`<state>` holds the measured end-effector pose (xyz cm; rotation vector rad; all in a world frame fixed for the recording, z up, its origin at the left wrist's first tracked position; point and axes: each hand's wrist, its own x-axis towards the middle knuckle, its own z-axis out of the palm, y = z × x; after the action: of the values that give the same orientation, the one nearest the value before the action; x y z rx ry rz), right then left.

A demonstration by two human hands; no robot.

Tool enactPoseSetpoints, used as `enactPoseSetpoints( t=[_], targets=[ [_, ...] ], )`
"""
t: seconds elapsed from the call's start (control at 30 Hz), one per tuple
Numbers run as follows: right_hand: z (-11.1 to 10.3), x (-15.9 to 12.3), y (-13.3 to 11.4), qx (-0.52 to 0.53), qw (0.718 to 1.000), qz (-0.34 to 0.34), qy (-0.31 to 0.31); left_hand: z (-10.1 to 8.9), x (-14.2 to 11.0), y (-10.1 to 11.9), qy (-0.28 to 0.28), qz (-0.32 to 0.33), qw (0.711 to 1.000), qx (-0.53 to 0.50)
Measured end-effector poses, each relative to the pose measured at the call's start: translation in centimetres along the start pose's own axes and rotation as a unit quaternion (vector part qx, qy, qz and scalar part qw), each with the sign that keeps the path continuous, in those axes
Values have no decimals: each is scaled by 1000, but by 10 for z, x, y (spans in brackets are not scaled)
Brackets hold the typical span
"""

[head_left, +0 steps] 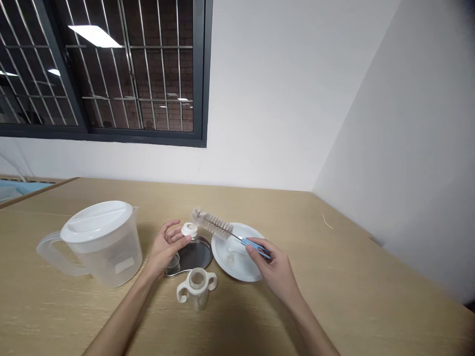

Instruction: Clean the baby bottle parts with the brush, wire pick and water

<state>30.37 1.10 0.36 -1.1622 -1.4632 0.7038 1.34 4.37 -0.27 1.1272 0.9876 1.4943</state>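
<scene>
**Bristles meet the small parts: brush up, bottle in pieces**

The right hand [272, 264] grips the blue handle of a long bottle brush with pale, bushy bristles [215, 225], fingers wrapped round it. The left hand [163, 247] pinches a small white plastic ring-shaped piece [189, 230] between thumb and fingers, above a shiny metal kidney-shaped tray [196, 254]. The brush tip is right by that piece; whether they touch is unclear.

The work looks partway along. The clear bottle with a white two-handled collar [198, 291] stands topless on the light wood-grain table [334, 296], nearest the person. A clear, cup-like piece [172, 265] sits in the tray beside the left wrist, and a small transparent part [230, 257] lies on the round white plate [219, 257]. The bottle is thus apart; nothing is refitted. Which pieces are clean cannot be told. The translucent pitcher with a white lid [111, 257] stands on the left, lid on.
</scene>
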Motion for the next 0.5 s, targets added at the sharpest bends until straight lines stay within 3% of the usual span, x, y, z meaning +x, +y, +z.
enactPoseSetpoints(
  t=[0.27, 0.5],
  targets=[
    [1, -3, -7, 6, 999, -1, -35, 6, 0, -2, 11, 11, 1000, -11],
    [-8, 1, -7, -21, 1000, -14, -12, 0, 3, -2, 50, 34, 998, 9]
  ],
)
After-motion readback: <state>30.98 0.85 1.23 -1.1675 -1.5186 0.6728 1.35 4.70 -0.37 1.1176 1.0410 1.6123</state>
